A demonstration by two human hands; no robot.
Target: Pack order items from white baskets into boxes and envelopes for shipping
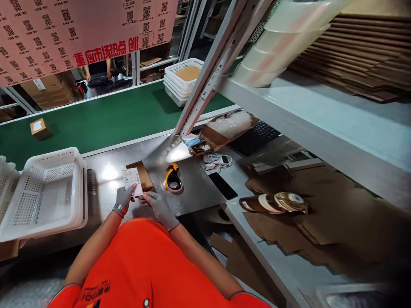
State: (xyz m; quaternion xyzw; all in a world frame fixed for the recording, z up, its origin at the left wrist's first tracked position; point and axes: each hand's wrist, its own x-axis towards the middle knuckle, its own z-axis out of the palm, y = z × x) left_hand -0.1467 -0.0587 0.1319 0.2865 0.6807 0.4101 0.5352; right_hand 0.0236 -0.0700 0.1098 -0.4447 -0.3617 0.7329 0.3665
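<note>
Both hands wear grey gloves with bare fingertips. My left hand (124, 199) pinches a white printed label (132, 180) by its lower edge, with the thumb on its face. Beside the label's lower right corner is my right hand (158, 207), its thumb and index finger drawn together; whether they grip the label or its backing is too small to tell. A small brown cardboard box (144, 175) lies on the metal table (105, 171), partly behind the label. To the right of it rests an orange and black tape dispenser (174, 178).
White baskets (45, 192) are stacked at the left. Beyond the table runs a green conveyor (112, 115) carrying a small box (40, 128) and more baskets (183, 81). A metal post (208, 72) and shelf (314, 124) stand right; a black phone (223, 186) lies below.
</note>
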